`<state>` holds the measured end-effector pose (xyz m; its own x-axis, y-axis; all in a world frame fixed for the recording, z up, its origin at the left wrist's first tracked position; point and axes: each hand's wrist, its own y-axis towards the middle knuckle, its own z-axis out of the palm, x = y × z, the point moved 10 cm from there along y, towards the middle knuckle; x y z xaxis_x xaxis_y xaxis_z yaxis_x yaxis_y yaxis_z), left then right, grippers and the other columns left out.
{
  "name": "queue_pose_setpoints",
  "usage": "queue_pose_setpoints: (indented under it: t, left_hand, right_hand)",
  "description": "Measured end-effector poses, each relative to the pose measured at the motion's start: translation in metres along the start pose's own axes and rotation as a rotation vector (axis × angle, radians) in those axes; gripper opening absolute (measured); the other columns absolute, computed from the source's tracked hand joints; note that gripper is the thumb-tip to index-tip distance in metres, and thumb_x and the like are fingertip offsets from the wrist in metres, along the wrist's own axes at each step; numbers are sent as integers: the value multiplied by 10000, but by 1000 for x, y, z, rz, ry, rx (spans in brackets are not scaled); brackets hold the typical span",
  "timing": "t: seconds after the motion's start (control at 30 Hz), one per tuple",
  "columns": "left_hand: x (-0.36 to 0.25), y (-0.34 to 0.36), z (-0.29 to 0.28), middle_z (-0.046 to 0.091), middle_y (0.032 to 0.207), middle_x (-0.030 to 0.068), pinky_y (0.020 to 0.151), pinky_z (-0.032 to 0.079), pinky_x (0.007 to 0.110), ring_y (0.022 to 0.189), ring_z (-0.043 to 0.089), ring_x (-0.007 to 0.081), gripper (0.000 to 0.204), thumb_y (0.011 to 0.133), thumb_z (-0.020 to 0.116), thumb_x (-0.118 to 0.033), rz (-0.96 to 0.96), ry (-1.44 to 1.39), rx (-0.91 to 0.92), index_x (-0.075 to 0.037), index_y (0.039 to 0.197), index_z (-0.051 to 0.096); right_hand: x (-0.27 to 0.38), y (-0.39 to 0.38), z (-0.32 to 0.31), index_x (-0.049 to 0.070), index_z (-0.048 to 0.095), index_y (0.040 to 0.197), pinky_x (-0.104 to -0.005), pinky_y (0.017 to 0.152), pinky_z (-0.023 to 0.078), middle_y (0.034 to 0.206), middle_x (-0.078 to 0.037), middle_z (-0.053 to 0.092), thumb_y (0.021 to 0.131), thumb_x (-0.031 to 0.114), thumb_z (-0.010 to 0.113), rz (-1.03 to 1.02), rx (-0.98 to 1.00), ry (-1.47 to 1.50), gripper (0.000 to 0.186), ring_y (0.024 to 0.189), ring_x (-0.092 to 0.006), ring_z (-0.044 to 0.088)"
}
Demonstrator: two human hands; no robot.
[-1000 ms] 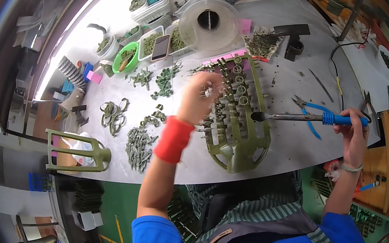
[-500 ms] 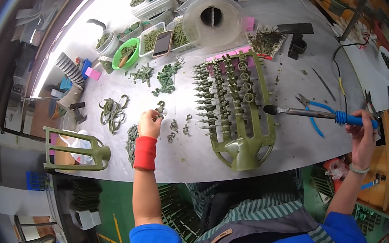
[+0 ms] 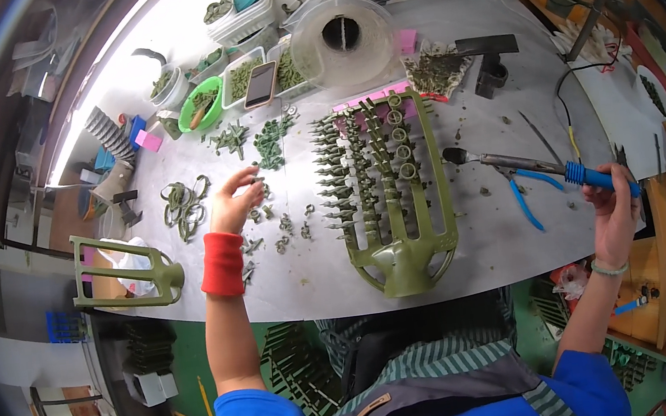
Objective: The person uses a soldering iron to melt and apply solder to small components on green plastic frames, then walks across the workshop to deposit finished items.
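Note:
My right hand (image 3: 613, 207) grips a soldering iron (image 3: 531, 163) by its blue handle. The iron's dark, broad tip points left, just off the right side of an olive-green plastic frame (image 3: 407, 269). Rows of small spiked green pieces (image 3: 331, 179) run along the frame's bars, with green rings (image 3: 403, 152) on the right-hand bar. My left hand (image 3: 232, 208), below a red wristband, hovers over small loose green parts, its thumb and forefinger apart. No held object shows between them. Small ring-like parts (image 3: 285, 226) lie beside it.
Green loops (image 3: 186, 209) and a second olive frame (image 3: 126, 271) are at the left. Tubs of green parts, a phone (image 3: 260, 84) and a clear round container (image 3: 379, 44) line the back. Blue-handled pliers (image 3: 527, 201) lie beneath the iron; its black cord (image 3: 564, 88) runs up right.
My left hand has shifted up and left, its fingers spreading apart. The iron's tip stays beside the frame, and the whole view has shifted slightly.

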<state>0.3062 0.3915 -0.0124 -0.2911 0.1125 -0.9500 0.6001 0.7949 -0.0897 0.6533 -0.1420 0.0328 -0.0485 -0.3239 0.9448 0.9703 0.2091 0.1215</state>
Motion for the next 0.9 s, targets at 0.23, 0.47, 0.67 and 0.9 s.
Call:
queue_pose_setpoints:
  t: [0.23,0.47,0.67,0.9]
  left_hand:
    - [-148,-7,172,678,1053,51,802,490,233,929,622,99,244,879,645,-59,592,273,384,-4,1116,663]
    - [-164,26,270,671,921,130,738,528,341,782,662,293,254,798,698,-70,731,447,402,-60,1051,682]
    - [-164,38,302,674,928,147,792,493,382,852,631,323,228,778,694,-91,811,743,345,-56,1003,686]
    - [-152,46,311,677,881,127,789,501,404,850,626,325,207,725,709,-65,889,729,362,-69,932,700]
  right_hand:
    - [-13,12,17,-17,633,930,-275,649,555,765,-78,646,938,216,583,-8,-14,21,238,651,-163,658]
    - [-30,26,57,-21,635,941,-275,672,554,778,-87,661,955,217,561,-15,22,-27,250,688,-167,675]
    - [-45,38,67,-34,626,954,-275,678,559,782,-99,669,965,209,552,-33,72,27,254,694,-163,679]
    - [-59,40,75,-34,625,955,-277,674,562,793,-103,671,960,215,558,-10,58,94,258,692,-169,681]
